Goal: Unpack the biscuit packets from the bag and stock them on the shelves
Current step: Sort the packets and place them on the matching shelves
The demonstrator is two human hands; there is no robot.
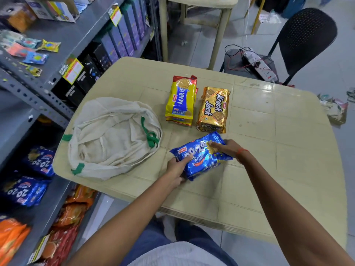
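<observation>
A stack of blue 20-20 biscuit packets (199,160) lies on the beige table (278,150) near its front edge. My left hand (175,169) grips the stack's near left end, thumb on top. My right hand (225,147) holds its far right side, fingers curled over the top. Behind it lie a pile of yellow Marie packets (181,100) and a pile of gold Krack Jack packets (214,109), side by side. The cream cloth bag (111,137) with green trim lies slumped and open on the table's left part.
Grey metal shelves (38,100) stand along the left, holding blue 20-20 packets (28,189), orange packets (11,237), dark boxes and small sachets. A black chair (305,39), a power strip with wires (259,66) and another beige table (201,8) stand beyond.
</observation>
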